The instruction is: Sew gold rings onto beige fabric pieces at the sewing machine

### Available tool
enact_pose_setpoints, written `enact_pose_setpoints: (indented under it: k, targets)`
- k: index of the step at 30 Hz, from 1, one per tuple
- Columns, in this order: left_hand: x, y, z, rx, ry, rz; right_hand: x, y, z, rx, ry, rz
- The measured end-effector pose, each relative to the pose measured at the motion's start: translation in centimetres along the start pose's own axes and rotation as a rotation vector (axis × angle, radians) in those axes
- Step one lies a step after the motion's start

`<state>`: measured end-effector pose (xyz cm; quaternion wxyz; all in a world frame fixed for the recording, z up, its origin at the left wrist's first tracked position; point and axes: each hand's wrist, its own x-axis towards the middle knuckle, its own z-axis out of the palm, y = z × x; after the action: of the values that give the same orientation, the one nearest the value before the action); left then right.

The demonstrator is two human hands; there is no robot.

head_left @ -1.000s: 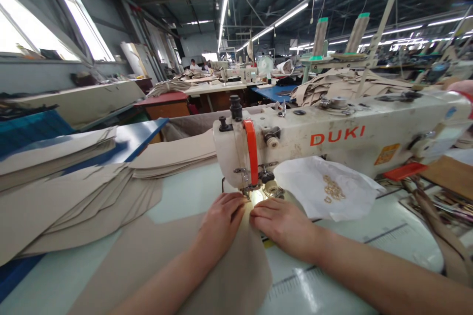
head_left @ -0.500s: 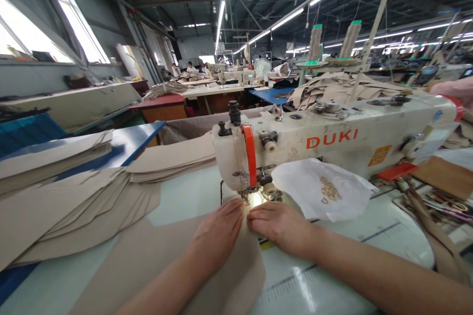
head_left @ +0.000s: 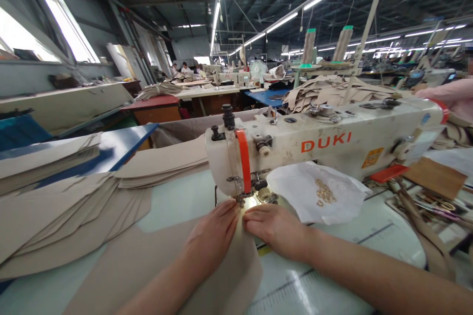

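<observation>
A white DUKI sewing machine (head_left: 325, 140) stands on the pale green table (head_left: 177, 202). A beige fabric piece (head_left: 148, 266) lies in front of it, its far edge under the lit needle area (head_left: 246, 200). My left hand (head_left: 212, 234) lies flat on the fabric, fingers stretched toward the needle. My right hand (head_left: 275, 226) presses flat on the fabric's right edge, fingertips just short of the presser foot. The two hands nearly touch.
Stacks of cut beige pieces (head_left: 66, 206) cover the table's left side. A white plastic sheet (head_left: 318, 192) with small gold rings lies under the machine arm. Straps and a brown board (head_left: 436, 177) lie at the right. Other tables and people are far behind.
Both hands have stayed on the fabric at the needle. The camera has shifted slightly, so the machine and hands sit a little further left and lower.
</observation>
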<state>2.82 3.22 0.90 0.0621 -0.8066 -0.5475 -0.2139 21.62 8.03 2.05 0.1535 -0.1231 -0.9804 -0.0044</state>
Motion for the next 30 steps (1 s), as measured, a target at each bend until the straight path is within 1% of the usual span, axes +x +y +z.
enact_pose_setpoints:
  k: [6,13,15,17,21,24,26,27,30]
  targets:
    - [0.1,0.2,-0.2,-0.001,0.007,0.0,-0.2,0.0,0.4,0.001,0.011,-0.009]
    - [0.6,0.1,-0.3,0.033,-0.037,-0.015,-0.1,0.4,0.4,0.006,0.021,0.006]
    - [0.3,0.2,-0.4,0.036,-0.039,-0.022,-0.1,0.2,0.3,0.0,0.011,0.003]
    - [-0.8,0.4,-0.7,0.036,-0.031,-0.022,-0.2,-0.5,0.2,0.008,0.007,-0.025]
    - [-4.5,1.4,-1.8,0.058,-0.006,0.021,-0.7,-3.2,0.5,0.026,0.012,-0.136]
    - [-6.6,2.2,-3.2,0.091,-0.043,-0.018,-0.9,-4.7,0.5,0.04,0.027,-0.186]
    - [-7.7,2.8,-4.0,0.124,-0.047,-0.057,-1.0,-5.0,0.5,0.057,0.053,-0.201]
    - [-8.4,3.2,-4.3,0.142,-0.032,-0.059,-1.0,-5.1,0.5,0.069,0.066,-0.203]
    - [-11.8,4.2,-4.6,0.189,0.051,0.031,-1.0,-4.8,0.5,0.11,0.098,-0.187]
